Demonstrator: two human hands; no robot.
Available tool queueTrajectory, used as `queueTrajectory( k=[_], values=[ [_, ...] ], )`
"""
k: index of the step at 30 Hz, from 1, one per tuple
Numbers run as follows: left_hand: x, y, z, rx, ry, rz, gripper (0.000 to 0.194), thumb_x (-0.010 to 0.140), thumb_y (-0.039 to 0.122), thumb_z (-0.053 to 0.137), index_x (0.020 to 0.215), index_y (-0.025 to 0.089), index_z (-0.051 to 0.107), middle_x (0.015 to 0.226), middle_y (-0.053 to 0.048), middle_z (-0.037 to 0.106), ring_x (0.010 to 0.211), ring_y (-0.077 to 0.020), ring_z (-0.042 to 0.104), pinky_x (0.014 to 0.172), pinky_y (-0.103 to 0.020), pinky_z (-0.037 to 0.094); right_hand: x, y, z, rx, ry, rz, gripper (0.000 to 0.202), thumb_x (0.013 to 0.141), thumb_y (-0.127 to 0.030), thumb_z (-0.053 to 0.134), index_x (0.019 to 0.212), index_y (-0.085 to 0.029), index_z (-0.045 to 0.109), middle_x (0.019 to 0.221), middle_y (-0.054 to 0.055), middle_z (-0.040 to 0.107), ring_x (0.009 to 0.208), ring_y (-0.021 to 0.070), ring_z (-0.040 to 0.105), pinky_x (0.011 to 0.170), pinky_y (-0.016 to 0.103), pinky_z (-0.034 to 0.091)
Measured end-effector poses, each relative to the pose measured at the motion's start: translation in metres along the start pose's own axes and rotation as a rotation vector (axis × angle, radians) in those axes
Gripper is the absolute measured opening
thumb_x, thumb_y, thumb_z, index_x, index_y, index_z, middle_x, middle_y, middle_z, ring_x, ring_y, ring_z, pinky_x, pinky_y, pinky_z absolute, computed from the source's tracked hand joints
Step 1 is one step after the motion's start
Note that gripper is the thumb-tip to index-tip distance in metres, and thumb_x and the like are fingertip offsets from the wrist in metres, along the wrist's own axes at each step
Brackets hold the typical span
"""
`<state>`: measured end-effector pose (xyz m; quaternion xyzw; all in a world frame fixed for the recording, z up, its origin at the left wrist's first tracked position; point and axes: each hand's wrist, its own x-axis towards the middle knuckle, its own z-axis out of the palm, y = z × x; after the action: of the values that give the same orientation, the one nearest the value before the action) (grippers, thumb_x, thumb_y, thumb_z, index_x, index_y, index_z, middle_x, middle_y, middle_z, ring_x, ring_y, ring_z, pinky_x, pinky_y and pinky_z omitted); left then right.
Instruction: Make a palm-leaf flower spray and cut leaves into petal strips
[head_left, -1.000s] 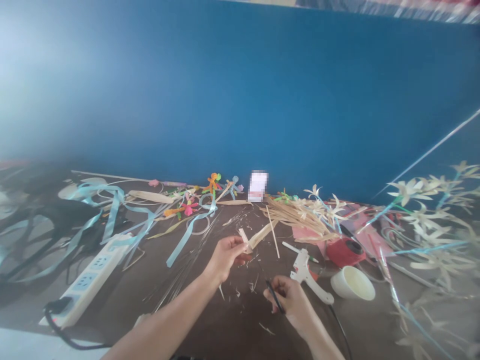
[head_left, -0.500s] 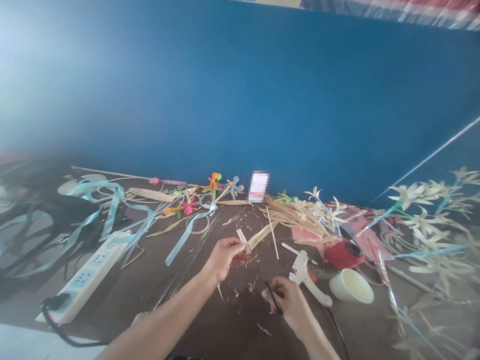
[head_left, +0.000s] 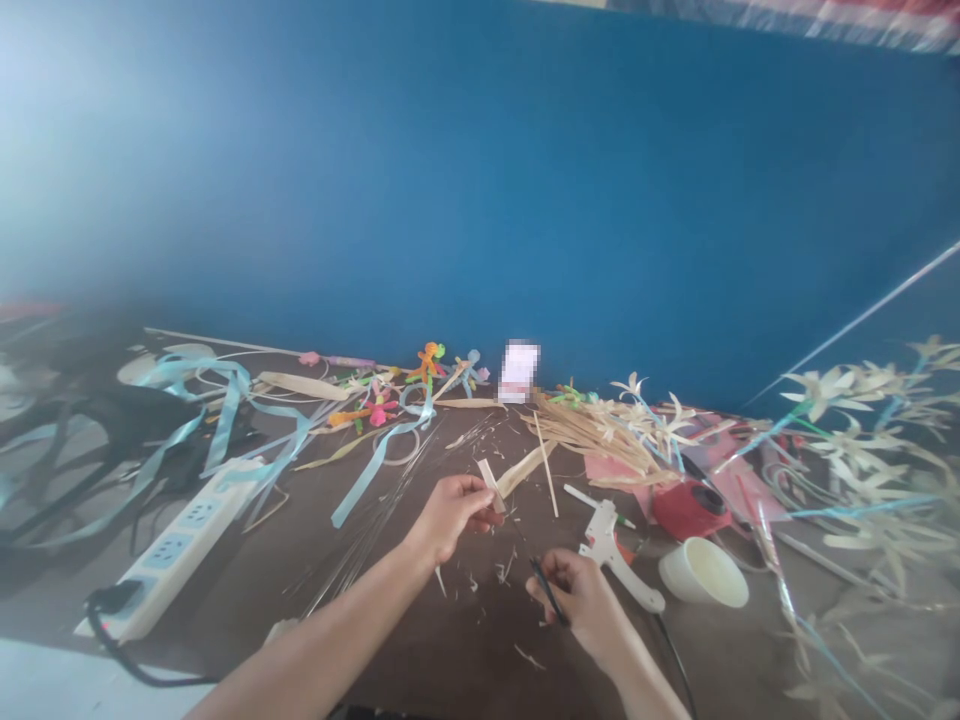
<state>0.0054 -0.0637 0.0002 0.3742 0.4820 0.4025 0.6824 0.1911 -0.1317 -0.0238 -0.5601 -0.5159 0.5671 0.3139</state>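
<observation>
My left hand (head_left: 459, 515) pinches a short pale strip (head_left: 489, 478) of dried-leaf-like material between thumb and fingers, held upright above the brown table. In my right hand (head_left: 570, 590) is a pair of scissors with black handles (head_left: 550, 592); their thin blades point up and left toward the lower end of the strip. Whether the blades touch it I cannot tell. A wider tan strip (head_left: 529, 468) lies just behind my left hand. Small pale scraps (head_left: 506, 570) are scattered on the table between and below my hands.
Right of my right hand are a white glue gun (head_left: 619, 560), a white cup (head_left: 703, 573) and a red roll (head_left: 688, 508). Pale flowers (head_left: 847, 440) spread at far right. A power strip (head_left: 176, 550) and blue ribbon (head_left: 375, 465) lie left. A blue wall (head_left: 480, 200) stands behind.
The strip in my left hand has turned slightly. My right hand has shifted a little, and the scissors' blades now show more clearly near the strip.
</observation>
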Motion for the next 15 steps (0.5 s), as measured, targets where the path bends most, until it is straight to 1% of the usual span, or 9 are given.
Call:
queueTrajectory(
  k=[10,15],
  values=[
    [-0.0013,0.0037,0.0022,0.003,0.003,-0.015,0.02,0.061,0.032,0.062,0.067,0.015,0.055,0.064,-0.004,0.064,0.059,-0.017,0.063,0.047,-0.02,0.041,-0.0008,-0.0024,-0.0014,-0.022,0.006,0.012,0.036,0.062,-0.046,0.061,0.055,-0.018,0.041,0.04,-0.006,0.046,0.037,0.0069,0.042,0.039,0.018,0.029],
    [-0.0018,0.0017,0.003,-0.009,-0.024,-0.014,0.019,0.062,0.03,0.062,0.067,0.014,0.055,0.063,-0.004,0.063,0.058,-0.0164,0.063,0.047,-0.02,0.041,0.0002,0.0001,-0.0009,-0.005,0.006,0.022,0.035,0.062,-0.044,0.062,0.054,-0.018,0.041,0.039,-0.006,0.045,0.035,0.0067,0.041,0.039,0.018,0.028]
  ],
)
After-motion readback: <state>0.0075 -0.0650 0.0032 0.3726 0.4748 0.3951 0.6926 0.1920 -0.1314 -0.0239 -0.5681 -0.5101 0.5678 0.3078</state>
